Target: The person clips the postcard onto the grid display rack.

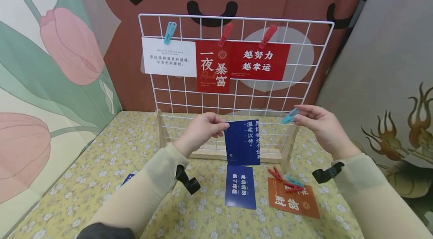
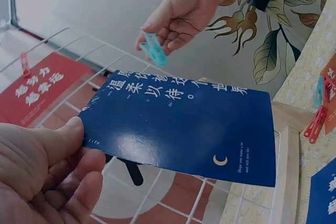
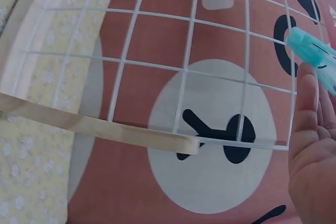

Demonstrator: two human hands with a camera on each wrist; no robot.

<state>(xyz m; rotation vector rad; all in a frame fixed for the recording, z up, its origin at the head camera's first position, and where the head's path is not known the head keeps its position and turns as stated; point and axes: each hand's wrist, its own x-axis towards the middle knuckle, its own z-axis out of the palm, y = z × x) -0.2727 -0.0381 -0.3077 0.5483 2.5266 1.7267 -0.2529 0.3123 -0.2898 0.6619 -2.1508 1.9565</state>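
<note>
My left hand pinches a dark blue card by its upper left corner, in front of the lower part of a white wire grid. White characters and a small moon are printed on this card. Between thumb and fingers my right hand holds a light blue clothespin, near the grid's right side. In the left wrist view the clothespin hangs beyond the card, apart from it. The right wrist view shows the clothespin at its right edge.
A white card and two red cards hang clipped along the grid's upper part. Another blue card lies on the flowered cloth. An orange card there has red clothespins and a light blue one on it.
</note>
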